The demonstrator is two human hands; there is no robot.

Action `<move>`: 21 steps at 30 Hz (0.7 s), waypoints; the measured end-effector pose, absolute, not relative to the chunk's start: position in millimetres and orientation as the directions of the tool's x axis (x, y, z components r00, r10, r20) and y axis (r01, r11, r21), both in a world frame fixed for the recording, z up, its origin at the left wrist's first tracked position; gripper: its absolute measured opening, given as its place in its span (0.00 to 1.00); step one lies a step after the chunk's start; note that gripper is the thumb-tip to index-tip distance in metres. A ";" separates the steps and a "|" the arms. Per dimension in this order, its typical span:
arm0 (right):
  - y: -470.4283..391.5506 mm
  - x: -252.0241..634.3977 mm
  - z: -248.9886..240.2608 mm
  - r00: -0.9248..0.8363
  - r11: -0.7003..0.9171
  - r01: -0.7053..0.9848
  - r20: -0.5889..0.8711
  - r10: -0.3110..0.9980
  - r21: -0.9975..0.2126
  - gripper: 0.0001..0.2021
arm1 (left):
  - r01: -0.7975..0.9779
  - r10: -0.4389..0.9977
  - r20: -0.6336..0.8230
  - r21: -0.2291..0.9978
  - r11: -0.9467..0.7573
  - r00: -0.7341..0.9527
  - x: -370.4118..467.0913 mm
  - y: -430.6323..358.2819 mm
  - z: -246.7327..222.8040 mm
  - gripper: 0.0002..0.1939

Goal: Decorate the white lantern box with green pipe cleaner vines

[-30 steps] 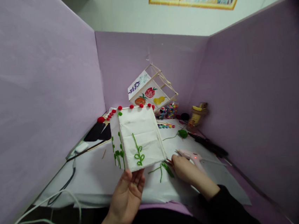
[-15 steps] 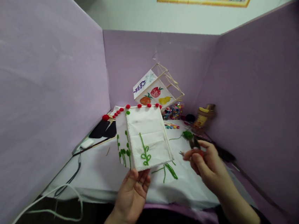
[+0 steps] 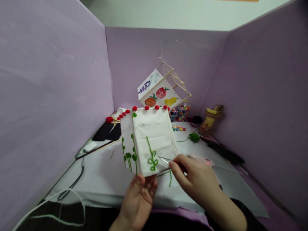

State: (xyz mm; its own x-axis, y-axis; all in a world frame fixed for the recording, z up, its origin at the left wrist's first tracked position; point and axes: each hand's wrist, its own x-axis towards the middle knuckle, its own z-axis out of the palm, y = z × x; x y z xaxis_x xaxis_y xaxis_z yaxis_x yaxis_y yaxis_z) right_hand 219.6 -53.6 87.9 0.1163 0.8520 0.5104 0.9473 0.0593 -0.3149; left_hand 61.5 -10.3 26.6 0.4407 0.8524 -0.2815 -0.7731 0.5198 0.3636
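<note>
My left hand [image 3: 137, 206] holds a white fabric-covered box [image 3: 157, 126] from below, thumb at its lower edge and fingers under it. Small red pom-poms [image 3: 146, 108] line the box's top edge. Looped green cord [image 3: 152, 161] forms a leafy stem on the front face; more green stems and dots mark the left side. My right hand [image 3: 195, 177] is closed on a slim silver pointed tool [image 3: 164, 159], its tips at the front face just right of the looped stem. The tool's handle is hidden in the fingers.
Behind stands a tilted stick-framed box [image 3: 165, 89] with painted fruit. A green yarn ball [image 3: 194, 137], a yellow cup-like object [image 3: 209, 119] and a long black object [image 3: 225, 150] lie right. A pale device with a red light [image 3: 201, 159] lies beyond my right hand. Purple panels [image 3: 147, 50] enclose the table.
My right hand has moved left from beside the box to its front face, bringing the pointed tool against or close to it. My left hand still supports the box.
</note>
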 end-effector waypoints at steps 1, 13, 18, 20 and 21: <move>-52.5 219.7 87.6 0.110 0.045 0.961 0.524 0.844 -0.273 0.15 | -0.772 0.852 -0.283 0.365 0.521 0.441 61.8 -10.7 26.3 0.04; -48.4 220.9 85.8 0.081 0.032 0.979 0.526 0.847 -0.202 0.16 | -0.766 0.845 -0.288 0.361 0.532 0.451 63.3 -13.5 26.3 0.09; -47.6 220.5 85.6 0.081 0.034 0.978 0.519 0.851 -0.207 0.16 | -0.768 0.844 -0.288 0.354 0.534 0.453 63.4 -13.8 25.5 0.09; -47.4 220.3 85.5 0.082 0.035 0.977 0.522 0.849 -0.211 0.16 | -0.768 0.843 -0.288 0.351 0.535 0.455 63.2 -13.8 25.0 0.08; -47.3 220.1 85.5 0.083 0.035 0.977 0.522 0.849 -0.211 0.16 | -0.767 0.842 -0.289 0.352 0.536 0.456 63.1 -13.7 24.7 0.07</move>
